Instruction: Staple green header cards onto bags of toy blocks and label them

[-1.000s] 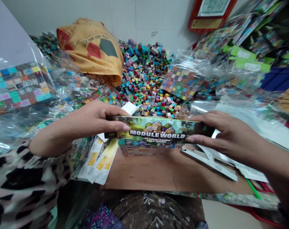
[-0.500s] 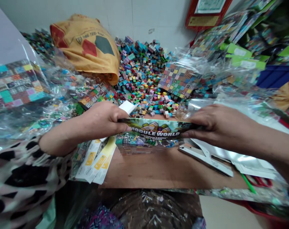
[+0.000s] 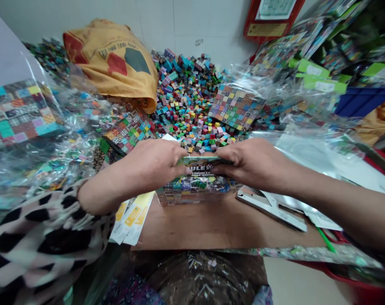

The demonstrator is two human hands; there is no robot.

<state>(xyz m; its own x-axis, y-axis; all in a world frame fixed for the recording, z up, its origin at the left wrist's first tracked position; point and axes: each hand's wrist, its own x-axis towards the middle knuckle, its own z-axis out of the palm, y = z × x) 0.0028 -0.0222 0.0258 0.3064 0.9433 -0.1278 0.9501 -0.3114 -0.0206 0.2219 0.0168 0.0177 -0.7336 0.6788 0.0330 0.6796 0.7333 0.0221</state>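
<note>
A printed header card (image 3: 198,168) with white lettering sits along the top of a clear plastic bag (image 3: 189,195) of patterned cubes on the brown board. My left hand (image 3: 159,163) pinches the card left of its middle, thumb on the front and fingers behind. From the other side my right hand (image 3: 251,163) pinches it the same way, so both hands cover parts of the lettering. To the right of the bag lies a long silver stapler (image 3: 271,209). Paper strips with yellow patches (image 3: 131,218) are fanned out to the left, by my sleeve.
Loose cubes (image 3: 192,101) are heaped against the wall, beside a yellow sack (image 3: 112,63). Packed bags crowd both sides, with a blue bin (image 3: 360,101) at right. Clear plastic sleeves (image 3: 303,156), a green pen (image 3: 325,240) and red-handled scissors (image 3: 340,236) lie right of the stapler.
Both hands have slid inward along the card from its outer ends and are now close together near its middle. The bag stays in about the same place.
</note>
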